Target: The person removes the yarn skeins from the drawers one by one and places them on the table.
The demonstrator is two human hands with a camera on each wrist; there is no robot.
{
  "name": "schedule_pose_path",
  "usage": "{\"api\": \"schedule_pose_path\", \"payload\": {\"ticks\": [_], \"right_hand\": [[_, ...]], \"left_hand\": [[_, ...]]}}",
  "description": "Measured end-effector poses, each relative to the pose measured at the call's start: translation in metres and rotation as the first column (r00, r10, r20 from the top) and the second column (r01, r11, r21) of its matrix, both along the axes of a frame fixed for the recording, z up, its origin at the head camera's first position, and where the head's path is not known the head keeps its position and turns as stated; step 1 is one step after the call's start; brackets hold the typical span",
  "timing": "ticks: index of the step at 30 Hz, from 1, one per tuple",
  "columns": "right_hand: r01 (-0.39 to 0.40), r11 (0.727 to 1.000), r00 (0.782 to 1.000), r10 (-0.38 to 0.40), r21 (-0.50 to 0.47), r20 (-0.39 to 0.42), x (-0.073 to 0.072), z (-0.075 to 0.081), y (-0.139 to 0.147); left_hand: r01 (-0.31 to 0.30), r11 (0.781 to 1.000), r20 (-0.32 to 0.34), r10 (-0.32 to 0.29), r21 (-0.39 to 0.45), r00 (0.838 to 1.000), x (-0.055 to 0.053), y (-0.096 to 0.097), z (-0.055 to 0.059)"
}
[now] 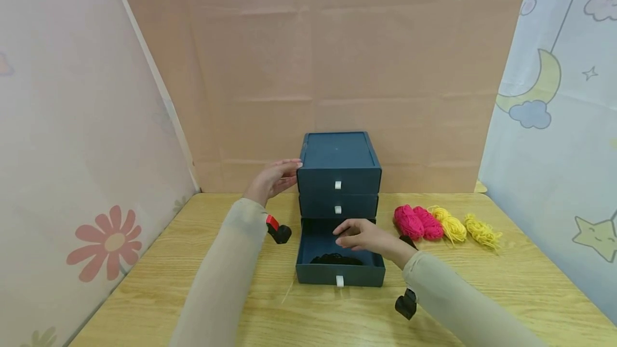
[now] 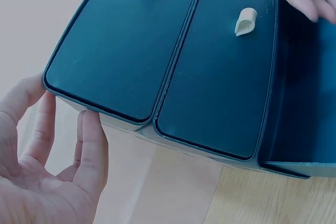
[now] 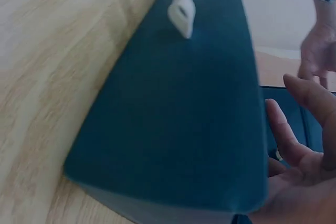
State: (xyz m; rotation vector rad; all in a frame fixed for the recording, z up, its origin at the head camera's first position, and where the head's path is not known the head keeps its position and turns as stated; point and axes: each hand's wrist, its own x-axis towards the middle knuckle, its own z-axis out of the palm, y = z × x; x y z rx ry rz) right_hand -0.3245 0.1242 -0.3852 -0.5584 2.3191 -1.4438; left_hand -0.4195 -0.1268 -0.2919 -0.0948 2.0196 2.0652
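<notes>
A dark blue chest of three drawers (image 1: 339, 151) stands on the table, its bottom drawer (image 1: 313, 274) pulled out. Inside that drawer, near the front wall, lies a bundle of black yarn (image 1: 336, 259). My left hand (image 1: 275, 180) rests against the chest's upper left side, its fingers (image 2: 92, 145) extended along the side and top edge. Above the pulled-out drawer hovers my right hand (image 1: 368, 237), fingers loosely bent with nothing between them. The drawer front (image 3: 173, 103) fills much of the right wrist view and covers part of that hand.
To the right of the chest lie pink yarn skeins (image 1: 418, 223) and yellow yarn skeins (image 1: 449, 225), with another yellow one (image 1: 483, 232) farther right. White pull tabs (image 1: 338, 185) stick out from the drawer fronts. A brown sheet (image 1: 337, 68) hangs behind the wooden table (image 1: 202, 261).
</notes>
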Motion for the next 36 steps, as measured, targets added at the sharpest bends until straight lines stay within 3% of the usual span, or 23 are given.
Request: {"api": "schedule_pose_path", "payload": {"ticks": [13,20,30,36], "right_hand": [[-0.004,0.984,0.999,-0.004,0.179,0.044,-0.007,-0.015,-0.013],[-0.039,0.978,0.997,0.024,0.204,0.074,-0.007,-0.019,-0.014],[-0.031,0.96,0.995,0.003,0.278,0.099,-0.006,-0.02,-0.018],[-0.004,0.951,0.997,-0.019,0.31,0.07,-0.004,-0.021,-0.018]], "left_hand": [[0.004,1.0,0.006,-0.004,0.021,1.0,0.0,-0.001,0.002],[0.006,1.0,-0.004,-0.006,0.009,1.0,0.001,0.0,0.002],[-0.01,1.0,0.005,0.01,0.023,1.0,0.0,0.0,0.0],[-0.002,1.0,-0.012,0.003,0.007,1.0,0.001,0.0,-0.001]]}}
